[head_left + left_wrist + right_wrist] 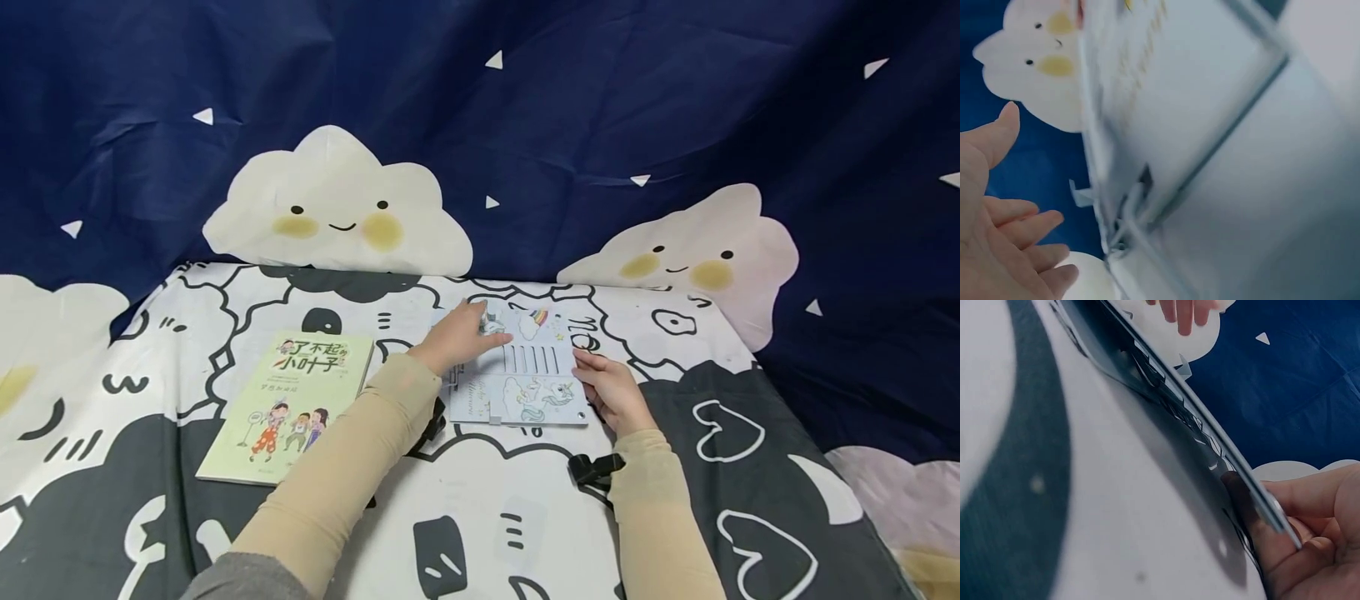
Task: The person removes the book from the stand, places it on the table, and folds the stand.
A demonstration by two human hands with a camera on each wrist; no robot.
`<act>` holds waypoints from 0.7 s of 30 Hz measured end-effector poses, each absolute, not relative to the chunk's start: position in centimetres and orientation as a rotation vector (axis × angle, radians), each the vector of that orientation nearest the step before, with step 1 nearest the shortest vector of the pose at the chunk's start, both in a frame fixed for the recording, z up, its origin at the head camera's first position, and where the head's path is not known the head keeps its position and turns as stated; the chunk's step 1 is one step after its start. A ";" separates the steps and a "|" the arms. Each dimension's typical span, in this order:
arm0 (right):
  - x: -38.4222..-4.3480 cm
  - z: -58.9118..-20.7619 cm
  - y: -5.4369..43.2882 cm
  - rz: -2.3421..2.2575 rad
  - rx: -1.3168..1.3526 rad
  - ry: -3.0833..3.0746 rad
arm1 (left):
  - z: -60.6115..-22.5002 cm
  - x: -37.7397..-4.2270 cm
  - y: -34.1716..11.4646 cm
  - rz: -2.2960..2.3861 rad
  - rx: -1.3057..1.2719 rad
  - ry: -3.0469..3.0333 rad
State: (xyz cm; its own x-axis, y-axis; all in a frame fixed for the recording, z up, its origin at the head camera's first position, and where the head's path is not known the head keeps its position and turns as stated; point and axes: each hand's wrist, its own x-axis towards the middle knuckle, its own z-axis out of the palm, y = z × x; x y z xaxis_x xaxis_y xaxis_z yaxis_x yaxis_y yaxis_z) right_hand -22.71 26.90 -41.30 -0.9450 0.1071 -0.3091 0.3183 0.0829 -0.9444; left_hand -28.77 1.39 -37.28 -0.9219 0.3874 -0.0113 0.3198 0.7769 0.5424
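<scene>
A light blue notebook [534, 400] printed with unicorns and a rainbow lies in the middle of the cloth in the head view. My right hand [617, 393] grips its right edge; in the right wrist view the thumb and fingers [1285, 556] pinch the cover [1210, 434], which is tilted up off the cloth. My left hand [459, 335] is over the notebook's left part, thumb and fingers spread. The left wrist view shows those fingers [1025, 231] apart from the notebook [1254, 181], holding nothing. Grey ring-like metal [1132, 209] shows at its inner fold.
A pale green book [262, 400] with cartoon children lies to the left, partly behind my left forearm. The cloth [480, 500] has black-and-white cartoon prints. A dark blue curtain [562, 117] with smiling clouds hangs behind.
</scene>
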 end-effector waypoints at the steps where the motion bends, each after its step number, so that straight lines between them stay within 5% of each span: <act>1: -22.7 -41.3 26.9 -1.978 0.430 2.189 | -37.4 -29.1 1.5 0.839 0.569 2.846; 21: -22.6 -41.1 26.8 -1.985 0.419 2.193 | -39.1 -32.8 1.8 0.749 0.651 2.718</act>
